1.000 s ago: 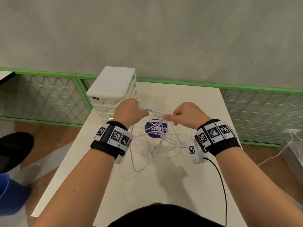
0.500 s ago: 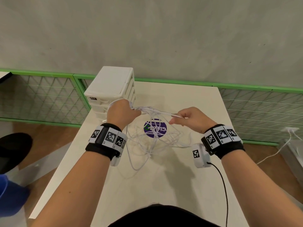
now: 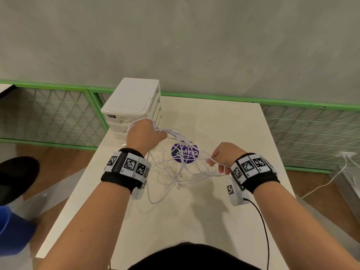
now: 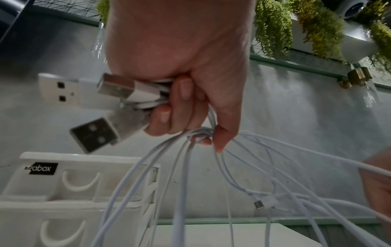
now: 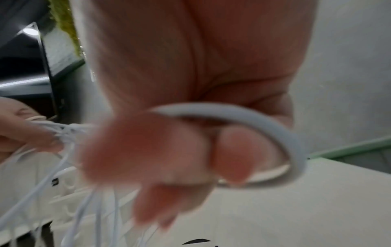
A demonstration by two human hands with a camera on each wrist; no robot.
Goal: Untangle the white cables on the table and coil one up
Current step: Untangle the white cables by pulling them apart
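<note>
A tangle of thin white cables (image 3: 175,168) hangs between my two hands above the white table (image 3: 224,121). My left hand (image 3: 143,133) is raised beside the drawer box and grips a bunch of cable ends; three USB plugs (image 4: 118,93) stick out of its fist and several strands (image 4: 184,167) drop from it. My right hand (image 3: 224,155) is lower, to the right, its fingers curled round one cable loop (image 5: 264,128). A small connector (image 3: 178,187) dangles at the tangle's bottom.
A white plastic drawer box (image 3: 134,106) stands at the table's back left, close behind my left hand. A purple round sticker (image 3: 185,152) marks the tabletop under the cables. A green mesh fence (image 3: 311,125) runs behind. A loose white cord (image 3: 331,178) lies on the floor at right.
My right hand has moved right and down, away from the left hand, drawing a cable strand out and spreading the tangle wider. The left hand kept its grip and rose slightly toward the box.
</note>
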